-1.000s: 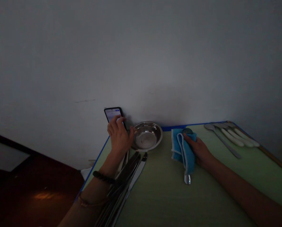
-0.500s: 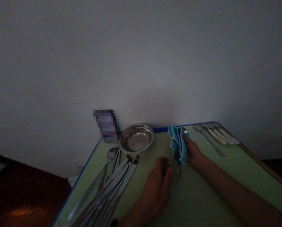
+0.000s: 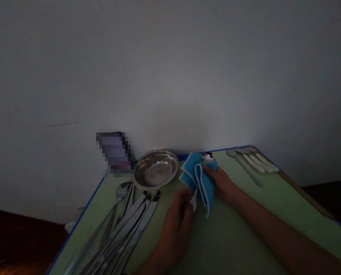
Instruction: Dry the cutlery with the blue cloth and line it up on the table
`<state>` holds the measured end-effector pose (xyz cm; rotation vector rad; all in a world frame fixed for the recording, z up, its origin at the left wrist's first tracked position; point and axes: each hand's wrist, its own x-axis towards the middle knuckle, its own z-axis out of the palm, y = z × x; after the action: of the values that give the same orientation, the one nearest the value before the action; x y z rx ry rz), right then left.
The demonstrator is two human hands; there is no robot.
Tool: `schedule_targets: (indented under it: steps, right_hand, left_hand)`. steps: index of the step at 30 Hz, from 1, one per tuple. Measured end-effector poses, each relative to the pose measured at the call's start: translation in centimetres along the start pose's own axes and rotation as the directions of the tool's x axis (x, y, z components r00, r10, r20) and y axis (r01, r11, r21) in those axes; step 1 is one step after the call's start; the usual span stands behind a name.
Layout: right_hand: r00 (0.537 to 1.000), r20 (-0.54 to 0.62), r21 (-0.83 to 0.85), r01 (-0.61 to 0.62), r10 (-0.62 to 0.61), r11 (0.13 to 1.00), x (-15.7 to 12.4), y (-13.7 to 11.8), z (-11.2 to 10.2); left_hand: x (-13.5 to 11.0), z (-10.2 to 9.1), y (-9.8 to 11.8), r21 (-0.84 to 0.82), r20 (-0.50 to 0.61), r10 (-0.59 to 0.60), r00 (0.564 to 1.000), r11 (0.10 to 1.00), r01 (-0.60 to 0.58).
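Observation:
My right hand [image 3: 222, 184] grips a blue cloth [image 3: 199, 180] wrapped round a metal spoon [image 3: 208, 157]; the spoon's shiny bowl sticks out above the cloth. My left hand [image 3: 178, 212] is closed on the spoon's handle end at the cloth's lower edge. Both hands are over the green table [image 3: 239, 229], just right of a steel bowl [image 3: 155, 173].
Several long metal utensils [image 3: 124, 225] lie fanned at the table's left front. Several spoons, some with white handles [image 3: 252, 162], lie at the far right. A blurred upright phone [image 3: 115, 152] leans on the white wall behind the bowl. The table has a blue edge.
My left hand left the phone, crossed to the middle and took the spoon's handle end. My right hand lifted the cloth and spoon and shifted left.

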<state>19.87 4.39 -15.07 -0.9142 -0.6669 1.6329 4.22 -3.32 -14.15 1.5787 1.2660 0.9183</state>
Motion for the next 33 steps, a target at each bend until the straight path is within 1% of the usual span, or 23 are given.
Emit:
schedule_targets:
  steps: [2, 4, 8, 11, 13, 15, 17, 19, 21, 24, 26, 28, 31, 33]
  right_hand:
    - [0.999, 0.032, 0.005, -0.009, 0.009, 1.000, 0.0, -0.1, 0.0]
    - [0.999, 0.047, 0.020, -0.012, 0.011, 1.000, 0.0, -0.1, 0.0]
    - [0.999, 0.040, 0.059, -0.026, 0.023, 0.998, 0.0, 0.0, -0.1]
    - [0.999, 0.029, 0.079, -0.035, 0.033, 0.996, 0.1, 0.1, -0.1]
    - [1.000, 0.002, 0.091, -0.029, 0.029, 0.995, 0.3, 0.1, -0.1]
    - [0.999, -0.043, 0.109, 0.003, 0.002, 0.994, 0.5, 0.2, 0.0]
    - [0.994, -0.100, 0.127, 0.056, -0.043, 0.990, 0.7, 0.2, 0.0]
    - [0.984, -0.156, 0.135, 0.106, -0.085, 0.985, 1.0, 0.3, 0.0]
    - [0.972, -0.206, 0.137, 0.145, -0.115, 0.980, 1.1, 0.3, 0.0]
    - [0.955, -0.254, 0.125, 0.187, -0.151, 0.974, 1.2, 0.5, -0.1]
    - [0.952, -0.262, 0.102, 0.190, -0.158, 0.977, 1.2, 0.6, -0.1]
    - [0.954, -0.259, 0.074, 0.173, -0.149, 0.982, 1.1, 0.7, -0.1]
    - [0.962, -0.229, 0.059, 0.163, -0.145, 0.985, 1.1, 0.7, -0.2]
    - [0.972, -0.175, 0.065, 0.170, -0.157, 0.983, 1.1, 0.6, -0.3]
  left_hand:
    - [0.3, -0.2, -0.1, -0.050, -0.068, -0.044, 0.997, 0.998, 0.040]
    - [0.5, -0.4, -0.2, -0.082, -0.086, -0.070, 0.994, 0.995, 0.063]
    - [0.7, -0.4, -0.4, -0.080, -0.018, -0.038, 0.999, 0.996, 0.037]
    - [0.7, -0.2, -0.4, 0.019, 0.047, -0.018, 0.999, 1.000, 0.017]
    - [0.7, -0.1, -0.4, 0.053, 0.086, -0.011, 0.996, 0.999, 0.007]
    - [0.8, -0.1, -0.2, 0.053, 0.091, 0.008, 0.996, 0.999, -0.013]
    - [0.8, -0.2, -0.1, 0.069, 0.068, 0.034, 0.997, 0.997, -0.038]
    - [0.8, -0.3, -0.1, 0.114, 0.058, 0.068, 0.996, 0.991, -0.074]
    - [0.5, -0.4, -0.4, 0.166, 0.069, 0.125, 0.990, 0.977, -0.135]
    - [-0.3, -0.6, -0.9, 0.258, 0.110, 0.256, 0.960, 0.926, -0.277]
    - [-0.7, -0.5, -1.0, 0.310, 0.137, 0.312, 0.940, 0.888, -0.340]
    - [-0.9, -0.4, -0.9, 0.312, 0.146, 0.291, 0.946, 0.893, -0.323]
    - [-0.5, -0.2, -0.4, 0.194, 0.146, 0.161, 0.976, 0.963, -0.188]
    - [0.0, -0.1, -0.2, 0.111, 0.118, 0.114, 0.986, 0.986, -0.127]
